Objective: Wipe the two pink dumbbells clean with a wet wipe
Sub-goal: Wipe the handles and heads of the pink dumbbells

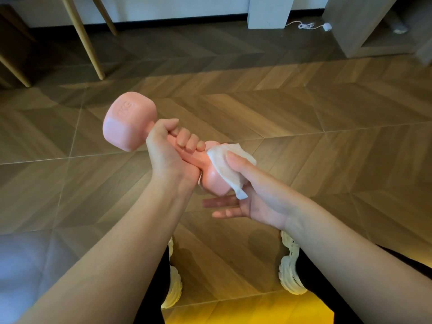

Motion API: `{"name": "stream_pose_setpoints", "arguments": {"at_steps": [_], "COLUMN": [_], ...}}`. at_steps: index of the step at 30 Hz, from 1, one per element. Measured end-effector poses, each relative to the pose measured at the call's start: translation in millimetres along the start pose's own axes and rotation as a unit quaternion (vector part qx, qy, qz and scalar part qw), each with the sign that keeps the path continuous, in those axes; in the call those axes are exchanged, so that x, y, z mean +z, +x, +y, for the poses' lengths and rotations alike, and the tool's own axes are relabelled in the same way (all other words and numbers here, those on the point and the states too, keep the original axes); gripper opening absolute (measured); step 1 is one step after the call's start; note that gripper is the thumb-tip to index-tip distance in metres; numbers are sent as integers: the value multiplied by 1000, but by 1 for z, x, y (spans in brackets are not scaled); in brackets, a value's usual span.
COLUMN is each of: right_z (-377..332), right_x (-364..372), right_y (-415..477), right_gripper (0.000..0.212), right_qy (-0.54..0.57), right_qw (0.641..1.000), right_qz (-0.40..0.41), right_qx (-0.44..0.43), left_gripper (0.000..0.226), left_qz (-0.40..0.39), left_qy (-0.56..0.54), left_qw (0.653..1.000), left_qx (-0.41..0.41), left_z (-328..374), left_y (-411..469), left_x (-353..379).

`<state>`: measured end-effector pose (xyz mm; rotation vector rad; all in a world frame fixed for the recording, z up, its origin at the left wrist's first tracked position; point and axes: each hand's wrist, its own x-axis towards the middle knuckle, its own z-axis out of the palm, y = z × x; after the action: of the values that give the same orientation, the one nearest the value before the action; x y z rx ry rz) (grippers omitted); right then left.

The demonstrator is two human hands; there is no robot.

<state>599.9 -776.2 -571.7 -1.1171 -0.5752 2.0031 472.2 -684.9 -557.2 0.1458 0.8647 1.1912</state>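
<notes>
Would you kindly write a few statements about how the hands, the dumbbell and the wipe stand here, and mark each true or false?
1. The left hand grips the handle of the pink dumbbell. True.
2. The white wet wipe lies on the wooden herringbone floor. False: the right hand presses it against the dumbbell's nearer head.
3. The dumbbell rests on the floor. False: it is held up in the air.
4. The dumbbell's farther head is uncovered. True.
5. Two dumbbells are in view. False: only one shows.
</notes>
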Motion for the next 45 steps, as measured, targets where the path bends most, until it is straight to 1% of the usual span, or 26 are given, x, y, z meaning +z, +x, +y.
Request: {"name": "stream_pose_setpoints", "arguments": {"at_steps": [4, 7, 9, 11, 13, 15, 17, 18, 19, 21, 23, 25, 28, 30, 32, 35, 37, 39, 41, 43, 45], "right_z": [-3, -2, 1, 0, -2, -5, -5, -4, -3, 0, 1, 0, -4, -4, -1, 4, 4, 1, -2, -5, -5], "right_x": [1, 0, 2, 6, 6, 4, 1, 0, 0, 4, 7, 6, -1, -4, -1, 6, 6, 2, -4, -9, -10], "right_y": [2, 4, 5, 6, 6, 3, 1, 0, 1, 4, 6, 6, 2, 1, 3, 6, 7, 5, 2, -3, -6], "right_gripper": [61, 61, 52, 42, 43, 44, 47, 50, 53, 54, 47, 41, 41, 51, 59, 51, 50, 49, 49, 52, 54], "right_qy": [43, 12, -21, -40, -30, -11, -1, -4, -11, -23, -27, -9, 6, -3, -18, -33, -18, 8, 39, 52, 57], "right_qw": [998, 993, 987, 985, 988, 993, 996, 996, 995, 991, 987, 987, 994, 995, 993, 986, 985, 988, 993, 997, 998], "right_qz": [36, 92, 128, 142, 137, 96, 47, 37, 44, 94, 134, 136, 64, 25, 58, 131, 140, 120, 70, 9, -25], "right_qx": [-30, -72, -94, -89, -72, -65, -75, -85, -92, -92, -87, -87, -90, -99, -102, -93, -95, -97, -84, -47, -10], "left_gripper": [32, 31, 31, 30, 28, 28, 29, 29, 29, 29, 29, 30, 31, 33, 32, 30, 30, 31, 33, 37, 36], "left_qz": [-8, 13, 35, 47, 50, 54, 60, 61, 60, 51, 43, 37, 37, 41, 39, 32, 25, 15, 2, -16, -21], "left_qy": [-3, -13, -34, -34, -24, -19, -25, -29, -34, -38, -33, -28, -37, -42, -49, -41, -27, -29, -45, -60, -60], "left_qw": [1000, 999, 998, 997, 996, 996, 996, 996, 996, 997, 997, 998, 998, 998, 997, 998, 998, 999, 998, 997, 996], "left_qx": [-19, -39, -51, -59, -66, -63, -55, -52, -51, -51, -50, -50, -40, -34, -36, -42, -43, -41, -41, -50, -57], "left_z": [-1, -6, -8, -9, -8, -6, -3, -2, -1, -2, -5, -6, -1, 2, 1, -5, -6, -4, 0, 2, 2], "left_y": [5, 4, 4, 5, 6, 6, 7, 7, 6, 5, 3, 2, 4, 5, 2, -1, -1, 0, -1, -2, -4], "left_x": [3, 5, 4, 3, 2, 2, 2, 1, 1, 2, 4, 6, 6, 5, 5, 6, 8, 8, 7, 6, 6]}}
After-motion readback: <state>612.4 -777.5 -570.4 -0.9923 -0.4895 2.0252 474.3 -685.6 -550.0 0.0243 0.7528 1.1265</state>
